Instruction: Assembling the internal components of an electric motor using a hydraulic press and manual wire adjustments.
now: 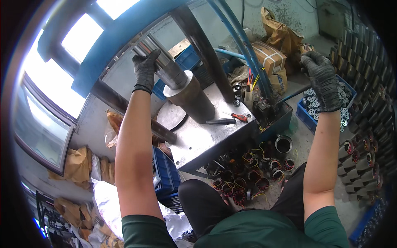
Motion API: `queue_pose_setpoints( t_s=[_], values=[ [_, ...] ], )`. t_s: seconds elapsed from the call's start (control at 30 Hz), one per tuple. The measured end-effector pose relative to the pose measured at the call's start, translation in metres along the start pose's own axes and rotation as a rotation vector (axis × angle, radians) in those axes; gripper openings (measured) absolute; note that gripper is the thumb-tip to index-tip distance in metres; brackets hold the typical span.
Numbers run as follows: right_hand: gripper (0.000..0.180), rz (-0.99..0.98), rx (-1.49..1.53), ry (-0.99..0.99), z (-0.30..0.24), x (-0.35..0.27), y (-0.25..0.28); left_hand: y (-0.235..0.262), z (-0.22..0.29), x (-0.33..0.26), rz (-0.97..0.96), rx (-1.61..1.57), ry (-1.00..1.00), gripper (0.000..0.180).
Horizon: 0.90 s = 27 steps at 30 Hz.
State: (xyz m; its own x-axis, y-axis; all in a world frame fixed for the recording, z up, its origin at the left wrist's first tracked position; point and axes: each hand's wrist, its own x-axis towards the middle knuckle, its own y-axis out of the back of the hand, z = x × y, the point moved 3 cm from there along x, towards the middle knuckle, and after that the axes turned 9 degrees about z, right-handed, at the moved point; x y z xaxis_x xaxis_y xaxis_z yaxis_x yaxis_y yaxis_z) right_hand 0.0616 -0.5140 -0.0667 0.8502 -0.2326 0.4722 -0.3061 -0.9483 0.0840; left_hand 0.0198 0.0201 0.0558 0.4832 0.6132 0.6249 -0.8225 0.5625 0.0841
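My left hand (pixel 145 71), in a dark grey glove, is closed against the side of a metal cylinder (pixel 173 75) in a blue press (pixel 111 45). The cylinder stands between the shiny ram (pixel 153 44) above and a thicker metal sleeve (pixel 192 101) below. That sleeve rests on the steel press table (pixel 198 138). Out to the right, my gloved right hand (pixel 322 80) has its fingers curled. A dark lever (pixel 292 96) runs up to this hand and its end is hidden there; whether the fingers grip it does not show.
On the press table lie a red-handled screwdriver (pixel 240 117), a dark rod (pixel 220 121) and several bearings (pixel 236 97). Wound stators (pixel 240 197) and a metal cup (pixel 283 144) are on the floor. A blue crate (pixel 308 120) of metal parts and stacked cylinders (pixel 359 165) stand right.
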Motion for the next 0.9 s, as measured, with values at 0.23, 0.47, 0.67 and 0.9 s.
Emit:
queue_pose_setpoints(
  t_s=[0.23, 0.47, 0.67, 0.9],
  values=[
    [0.021, -0.064, -0.211, 0.187, -0.003, -0.002, 0.007, -0.018, -0.021, -0.025, 0.035, -0.115, -0.079, 0.066],
    [0.039, -0.145, -0.338, 0.144, -0.031, -0.021, 0.001, -0.017, -0.088, -0.061, 0.077, -0.233, 0.095, 0.074],
    [0.038, -0.274, -0.509, 0.253, -0.033, -0.038, 0.027, -0.02, -0.089, -0.065, 0.069, -0.281, 0.088, 0.081],
    [0.031, -1.029, -0.915, 0.399, -0.063, -0.093, 0.027, -0.005, -0.084, -0.064, 0.078, -0.258, 0.036, 0.086]
  ],
)
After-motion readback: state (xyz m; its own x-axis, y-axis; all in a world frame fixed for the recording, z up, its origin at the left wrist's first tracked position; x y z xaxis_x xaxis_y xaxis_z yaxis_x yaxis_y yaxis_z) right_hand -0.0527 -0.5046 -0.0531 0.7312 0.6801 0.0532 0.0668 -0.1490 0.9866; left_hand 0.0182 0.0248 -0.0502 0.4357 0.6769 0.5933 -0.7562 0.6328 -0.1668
